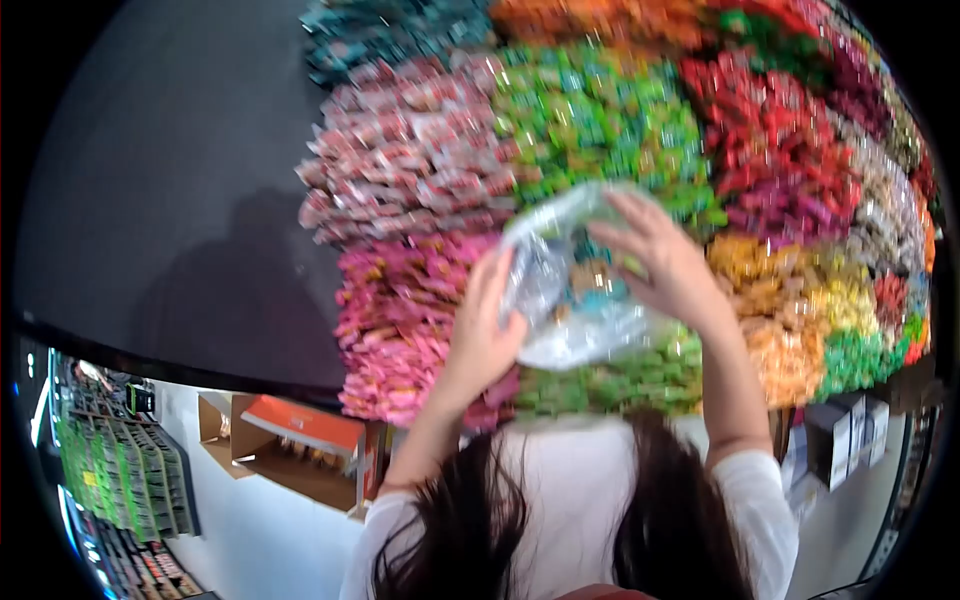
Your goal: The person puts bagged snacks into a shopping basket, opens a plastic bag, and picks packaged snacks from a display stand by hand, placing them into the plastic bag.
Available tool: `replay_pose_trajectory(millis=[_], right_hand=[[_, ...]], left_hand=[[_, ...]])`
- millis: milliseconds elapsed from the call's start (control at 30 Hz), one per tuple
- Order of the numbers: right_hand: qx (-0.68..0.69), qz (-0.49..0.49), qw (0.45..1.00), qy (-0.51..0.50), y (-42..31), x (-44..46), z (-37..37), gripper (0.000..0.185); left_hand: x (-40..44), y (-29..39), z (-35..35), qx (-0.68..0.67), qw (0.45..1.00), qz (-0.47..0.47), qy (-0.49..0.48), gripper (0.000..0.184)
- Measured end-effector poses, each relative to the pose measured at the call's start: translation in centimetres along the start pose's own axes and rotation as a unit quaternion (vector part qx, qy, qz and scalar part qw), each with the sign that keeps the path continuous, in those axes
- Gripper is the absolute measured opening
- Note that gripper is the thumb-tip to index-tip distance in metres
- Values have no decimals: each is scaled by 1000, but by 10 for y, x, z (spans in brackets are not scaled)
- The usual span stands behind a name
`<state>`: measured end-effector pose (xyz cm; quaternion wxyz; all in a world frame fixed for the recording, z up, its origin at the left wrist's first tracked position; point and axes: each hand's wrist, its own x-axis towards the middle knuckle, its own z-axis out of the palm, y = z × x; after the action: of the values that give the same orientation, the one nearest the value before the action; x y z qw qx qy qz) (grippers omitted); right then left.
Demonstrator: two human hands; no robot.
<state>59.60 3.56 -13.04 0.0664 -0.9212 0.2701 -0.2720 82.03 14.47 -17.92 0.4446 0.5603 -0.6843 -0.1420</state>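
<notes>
Left of you, the dark counter carries heaped pink packets, then your left hand lies along a clear bag; whether its fingers grip is unclear. The bag gapes between your hands, your right hand's fingers spread wide at its rim, with orange packets beyond.

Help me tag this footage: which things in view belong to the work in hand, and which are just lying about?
In the work:
left hand
right hand
clear plastic bag, open between them
colourful packets heaped beneath and around, probably

Just lying about:
open cardboard box, lower left
grey-and-white boxes, lower right
rack with green goods, far lower left
</notes>
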Motion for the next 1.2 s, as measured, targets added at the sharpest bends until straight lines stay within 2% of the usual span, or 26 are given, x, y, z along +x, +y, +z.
replay_pose_trajectory(millis=[33, 100, 167, 233, 300, 367, 433, 533, 567, 767, 800, 833, 900, 967, 1100, 1200], right_hand=[[13, 0, 1000, 0, 3, 0, 2, 42], [125, -10, 990, 56, -1, 13, -6, 28], [181, 11, 979, 92, -11, 32, -18, 22], [194, 2, 976, 100, -12, 63, -23, 20], [212, 18, 973, 90, -6, 99, -22, 17], [196, 35, 978, 70, 11, 144, -13, 17], [190, 22, 977, 90, 25, 188, -8, 19], [172, 27, 978, 113, 29, 259, -4, 19], [124, 13, 985, 121, 22, 279, -5, 19], [101, -20, 979, 176, 14, 375, 21, 16], [47, -29, 980, 190, 13, 384, 28, 15], [-8, -39, 978, 203, 15, 392, 36, 14], [-9, -75, 975, 210, 20, 405, 53, 14], [-82, -118, 949, 281, 18, 412, 65, 16], [-147, -63, 963, 217, 21, 422, 78, 17], [-201, -89, 953, 208, 20, 427, 80, 13]], left_hand=[[-1, -4, -1, -19, 1000, 2, 2, 64], [-6, -7, -2, -89, 996, 2, 6, 66], [-11, -9, -2, -129, 991, 29, 17, 67], [-23, -27, 5, -215, 976, 38, 10, 69], [-38, -32, 15, -478, 878, -24, 17, 71], [-49, -35, 17, -478, 878, -29, 15, 73], [-58, -41, 25, -482, 875, -29, 23, 74], [-67, -52, 36, -562, 825, -50, 17, 80], [-66, -51, 37, -547, 836, -47, 20, 80], [-67, -55, 35, -412, 910, -31, 14, 75], [-66, -51, 31, -387, 922, -22, 16, 77], [-66, -51, 29, -391, 920, -23, 20, 77], [-66, -53, 29, -385, 923, -12, 14, 80], [-66, -56, 29, -410, 912, -3, 24, 81], [-65, -55, 26, -403, 915, -7, 11, 80], [-65, -56, 25, -397, 918, -10, 3, 80]])
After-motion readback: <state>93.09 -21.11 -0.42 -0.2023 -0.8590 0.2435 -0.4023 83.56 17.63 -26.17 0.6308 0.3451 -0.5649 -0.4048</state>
